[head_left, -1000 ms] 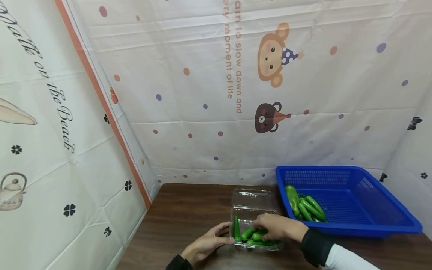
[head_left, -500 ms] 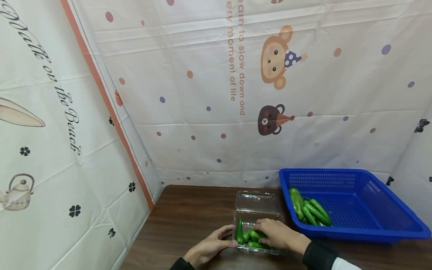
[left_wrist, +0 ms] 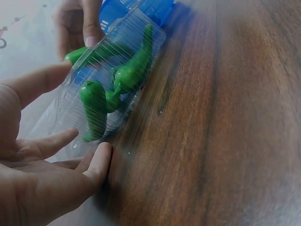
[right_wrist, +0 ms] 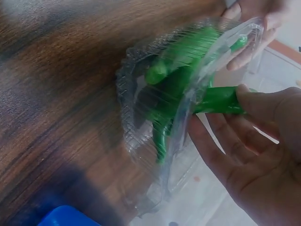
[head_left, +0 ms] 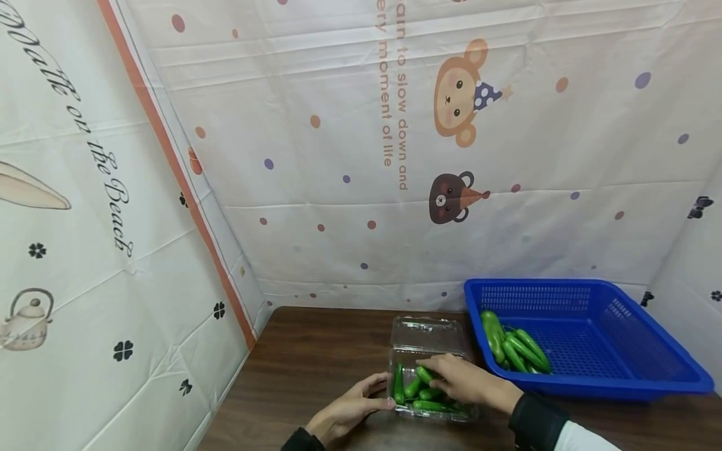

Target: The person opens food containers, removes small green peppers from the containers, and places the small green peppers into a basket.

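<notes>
Right hand (head_left: 459, 382) has shifted a bit since a second ago — now pinching a green pepper (right_wrist: 221, 100) over the clear box (head_left: 429, 363) on the bench (head_left: 316, 363); left hand (head_left: 346, 410), fingers relaxed, steadies the box's left side.

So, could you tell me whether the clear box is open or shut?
Open: the clear box has its lid folded back on the table, and the right hand reaches inside among the green peppers.

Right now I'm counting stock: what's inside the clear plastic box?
The clear clamshell box holds several green peppers. The right hand covers some, so the exact count is hidden.
</notes>
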The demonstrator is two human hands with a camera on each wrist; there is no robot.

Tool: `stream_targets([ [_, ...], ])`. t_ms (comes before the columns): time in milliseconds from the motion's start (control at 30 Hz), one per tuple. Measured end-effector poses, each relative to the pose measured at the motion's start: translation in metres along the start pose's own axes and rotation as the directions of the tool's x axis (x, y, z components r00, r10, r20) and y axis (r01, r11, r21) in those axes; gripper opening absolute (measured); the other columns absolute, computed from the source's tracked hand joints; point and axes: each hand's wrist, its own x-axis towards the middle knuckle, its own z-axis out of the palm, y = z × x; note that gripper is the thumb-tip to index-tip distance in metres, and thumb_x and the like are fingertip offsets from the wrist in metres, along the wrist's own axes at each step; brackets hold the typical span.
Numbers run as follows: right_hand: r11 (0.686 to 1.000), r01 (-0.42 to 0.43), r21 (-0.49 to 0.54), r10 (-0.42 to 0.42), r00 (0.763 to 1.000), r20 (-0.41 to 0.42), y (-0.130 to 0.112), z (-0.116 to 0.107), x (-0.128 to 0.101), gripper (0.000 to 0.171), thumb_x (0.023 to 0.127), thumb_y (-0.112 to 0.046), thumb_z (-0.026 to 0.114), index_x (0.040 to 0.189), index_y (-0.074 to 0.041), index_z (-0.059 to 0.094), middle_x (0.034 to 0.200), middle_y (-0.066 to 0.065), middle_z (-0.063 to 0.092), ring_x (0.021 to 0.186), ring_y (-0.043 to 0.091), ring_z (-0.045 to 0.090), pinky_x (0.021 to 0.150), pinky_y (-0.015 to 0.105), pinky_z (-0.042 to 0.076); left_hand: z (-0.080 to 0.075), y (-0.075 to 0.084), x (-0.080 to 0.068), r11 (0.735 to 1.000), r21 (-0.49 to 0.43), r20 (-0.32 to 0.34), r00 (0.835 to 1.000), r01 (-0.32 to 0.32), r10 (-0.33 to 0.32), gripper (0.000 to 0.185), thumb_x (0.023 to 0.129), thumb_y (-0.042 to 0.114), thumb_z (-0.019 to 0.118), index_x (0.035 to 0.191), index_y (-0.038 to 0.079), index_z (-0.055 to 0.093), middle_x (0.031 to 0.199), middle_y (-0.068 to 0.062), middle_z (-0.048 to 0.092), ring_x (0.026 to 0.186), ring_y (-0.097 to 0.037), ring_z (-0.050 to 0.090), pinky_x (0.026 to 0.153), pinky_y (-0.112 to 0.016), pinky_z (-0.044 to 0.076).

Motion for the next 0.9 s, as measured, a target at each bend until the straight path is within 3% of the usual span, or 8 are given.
stream_targets([
  [100,1.000,0.006,0.000,-0.006,1.000,-0.005,-0.003,0.000,-0.001,0.048,0.098,-0.008,0.066,0.144,0.001,0.056,0.126,0.016,0.068,0.089,0.004,0.064,0.068,0.024,0.049,0.000,-0.001,0.001,1.000,-0.001,0.002,1.000,0.007,-0.007,0.069,0.097,0.014,0.070,0.156,0.003,0.037,0.161,-0.026,0.031,0.150,-0.047,0.028,0.122,-0.060,0.031],
  [233,0.999,0.017,-0.035,-0.018,0.999,-0.032,-0.007,0.000,-0.002,0.049,0.098,-0.008,0.066,0.146,-0.004,0.055,0.127,0.016,0.067,0.089,0.008,0.067,0.068,0.024,0.053,0.001,-0.002,0.001,1.000,0.006,0.003,1.000,0.009,-0.009,0.070,0.097,0.013,0.069,0.157,0.003,0.035,0.162,-0.026,0.030,0.150,-0.048,0.027,0.122,-0.062,0.030],
  [367,0.997,0.055,-0.050,-0.062,0.987,-0.148,-0.012,-0.008,0.000,0.049,0.099,-0.007,0.064,0.147,-0.002,0.054,0.116,0.011,0.066,0.085,0.009,0.063,0.068,0.024,0.053,0.001,0.001,0.000,1.000,0.020,-0.003,1.000,0.005,-0.005,0.072,0.097,0.015,0.070,0.157,0.003,0.034,0.162,-0.027,0.029,0.151,-0.049,0.026,0.122,-0.062,0.029],
  [467,0.995,0.076,-0.069,-0.093,0.953,-0.288,-0.018,-0.019,0.001,0.049,0.098,-0.004,0.064,0.146,0.002,0.053,0.108,0.007,0.062,0.076,0.001,0.052,0.062,0.019,0.044,0.001,0.002,-0.001,1.000,0.031,-0.011,1.000,0.003,-0.002,0.072,0.097,0.017,0.071,0.157,0.003,0.035,0.162,-0.026,0.031,0.151,-0.048,0.026,0.122,-0.062,0.029],
  [600,0.992,0.033,-0.124,-0.084,0.899,-0.431,-0.024,-0.038,0.000,0.049,0.096,-0.001,0.066,0.144,0.003,0.055,0.107,0.007,0.062,0.077,-0.001,0.049,0.061,0.018,0.040,0.001,0.003,-0.002,0.999,0.033,-0.015,1.000,0.004,-0.004,0.070,0.097,0.019,0.071,0.156,0.004,0.037,0.162,-0.025,0.031,0.151,-0.048,0.026,0.122,-0.061,0.030],
  [767,0.990,-0.028,-0.135,-0.051,0.831,-0.554,-0.023,-0.066,-0.005,0.046,0.092,-0.001,0.072,0.136,0.003,0.062,0.099,0.008,0.066,0.077,0.009,0.058,0.061,0.020,0.047,-0.001,0.001,-0.002,1.000,0.024,0.004,1.000,0.005,-0.005,0.070,0.098,0.018,0.069,0.157,0.004,0.035,0.163,-0.026,0.029,0.152,-0.048,0.023,0.122,-0.061,0.029],
  [900,0.993,-0.078,-0.093,0.010,0.815,-0.580,-0.014,-0.092,-0.010,0.043,0.091,-0.001,0.073,0.133,0.003,0.065,0.102,0.014,0.072,0.082,0.021,0.070,0.064,0.025,0.056,-0.002,-0.001,-0.002,1.000,0.024,0.014,1.000,-0.002,0.001,0.069,0.099,0.017,0.068,0.158,0.004,0.034,0.163,-0.026,0.028,0.152,-0.048,0.023,0.122,-0.061,0.029],
])
